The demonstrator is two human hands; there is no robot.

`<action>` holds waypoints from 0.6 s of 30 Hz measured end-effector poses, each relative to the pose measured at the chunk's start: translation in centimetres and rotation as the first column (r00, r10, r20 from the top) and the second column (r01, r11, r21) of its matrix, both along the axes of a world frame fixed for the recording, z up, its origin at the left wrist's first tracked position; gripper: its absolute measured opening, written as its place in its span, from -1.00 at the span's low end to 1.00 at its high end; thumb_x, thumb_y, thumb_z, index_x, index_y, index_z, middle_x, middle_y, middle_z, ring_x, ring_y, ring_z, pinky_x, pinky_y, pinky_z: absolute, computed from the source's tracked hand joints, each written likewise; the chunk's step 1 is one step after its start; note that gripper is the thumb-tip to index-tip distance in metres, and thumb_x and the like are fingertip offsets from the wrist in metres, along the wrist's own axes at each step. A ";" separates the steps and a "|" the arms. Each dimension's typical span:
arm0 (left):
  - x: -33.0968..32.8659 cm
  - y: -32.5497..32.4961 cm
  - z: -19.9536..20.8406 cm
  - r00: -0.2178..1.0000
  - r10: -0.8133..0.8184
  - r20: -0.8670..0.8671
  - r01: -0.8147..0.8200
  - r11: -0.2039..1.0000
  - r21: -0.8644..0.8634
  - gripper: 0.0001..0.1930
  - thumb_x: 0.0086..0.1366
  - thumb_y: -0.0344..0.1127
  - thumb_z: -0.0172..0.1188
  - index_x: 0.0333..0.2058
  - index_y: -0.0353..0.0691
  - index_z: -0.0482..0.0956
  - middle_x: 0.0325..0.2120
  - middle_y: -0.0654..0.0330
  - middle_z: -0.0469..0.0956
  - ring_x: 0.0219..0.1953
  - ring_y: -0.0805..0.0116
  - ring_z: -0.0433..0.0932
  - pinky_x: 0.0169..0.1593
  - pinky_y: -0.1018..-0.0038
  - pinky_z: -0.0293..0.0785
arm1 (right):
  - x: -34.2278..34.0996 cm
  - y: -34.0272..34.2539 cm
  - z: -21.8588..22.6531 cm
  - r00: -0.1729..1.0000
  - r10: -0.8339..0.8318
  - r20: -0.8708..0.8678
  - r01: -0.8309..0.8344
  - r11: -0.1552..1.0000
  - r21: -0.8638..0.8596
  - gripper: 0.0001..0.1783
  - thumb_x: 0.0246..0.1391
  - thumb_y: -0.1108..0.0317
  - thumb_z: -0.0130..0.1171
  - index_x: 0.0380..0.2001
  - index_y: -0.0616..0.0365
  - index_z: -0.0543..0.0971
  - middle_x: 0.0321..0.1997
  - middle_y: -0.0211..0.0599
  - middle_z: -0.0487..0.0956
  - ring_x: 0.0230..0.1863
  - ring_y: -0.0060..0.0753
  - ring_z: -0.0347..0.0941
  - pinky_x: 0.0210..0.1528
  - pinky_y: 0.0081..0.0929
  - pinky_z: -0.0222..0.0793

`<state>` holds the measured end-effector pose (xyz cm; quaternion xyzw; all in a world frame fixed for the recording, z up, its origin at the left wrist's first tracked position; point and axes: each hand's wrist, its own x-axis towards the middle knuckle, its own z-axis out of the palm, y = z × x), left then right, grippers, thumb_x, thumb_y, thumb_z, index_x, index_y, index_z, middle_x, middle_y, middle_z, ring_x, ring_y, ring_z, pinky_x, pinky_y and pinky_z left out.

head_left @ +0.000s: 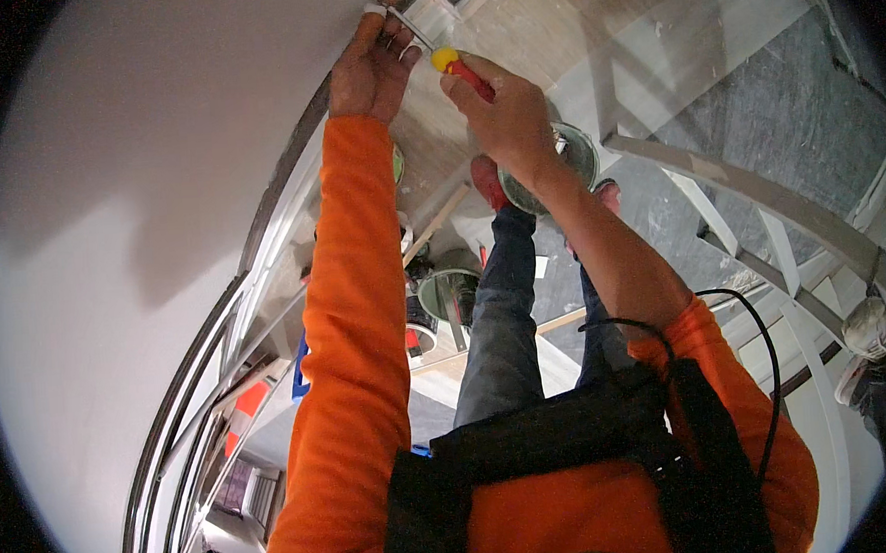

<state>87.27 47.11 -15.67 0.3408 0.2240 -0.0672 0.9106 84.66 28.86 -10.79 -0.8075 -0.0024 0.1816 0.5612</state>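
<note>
A screwdriver with a red and yellow handle [468, 78] is gripped in my right hand [510, 113], its thin metal shaft pointing up and left. At the shaft's far end is my left hand [372, 75], raised against the edge of the pale wall [157, 171]. Its thumb and fingers curl together around the tip, and something white covers the end of one digit. What the left fingers pinch is too small and hidden to make out. A dark strip [301, 149] runs along the wall's edge beside my left wrist.
Below stand a translucent bucket [579, 154] by my red shoe [488, 182] and a greenish bucket [439, 295] with a tool in it. A wooden strip [438, 225] lies near them. On the right, a curved-looking metal beam [749, 185] crosses the view. A black cable [771, 359] loops by my right arm.
</note>
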 end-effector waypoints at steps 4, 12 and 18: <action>-0.1 0.4 0.1 0.999 -0.016 -0.034 0.018 0.999 0.043 -0.73 0.36 -0.10 0.13 -0.07 -0.09 0.56 -0.39 0.44 0.47 -0.30 0.52 0.44 -0.21 0.50 0.42 | 0.2 0.2 0.7 0.999 0.033 -0.003 -0.033 0.999 -0.014 -0.58 0.15 0.11 0.10 -0.05 0.17 0.56 -0.32 0.04 0.62 -0.29 -0.01 0.59 -0.19 -0.27 0.49; 0.5 0.4 0.9 0.994 -0.004 -0.112 0.022 0.987 0.160 -0.71 0.33 -0.11 0.18 -0.07 -0.09 0.55 -0.34 0.43 0.49 -0.25 0.51 0.44 -0.22 0.50 0.37 | 0.8 -0.2 0.9 0.999 0.044 -0.022 -0.044 0.999 -0.003 -0.52 0.13 0.14 0.18 0.01 0.27 0.54 -0.28 0.05 0.64 -0.30 -0.26 0.61 -0.17 -0.40 0.47; 0.8 -0.7 1.8 0.988 0.043 -0.148 -0.032 0.996 0.077 -0.75 0.31 -0.17 0.21 -0.10 -0.11 0.56 -0.38 0.42 0.50 -0.30 0.49 0.45 -0.28 0.50 0.34 | 0.7 -0.6 0.9 0.999 0.039 -0.036 -0.040 0.998 -0.044 -0.59 0.12 0.10 0.12 -0.07 0.13 0.58 -0.26 0.06 0.62 -0.24 0.05 0.58 -0.15 -0.19 0.50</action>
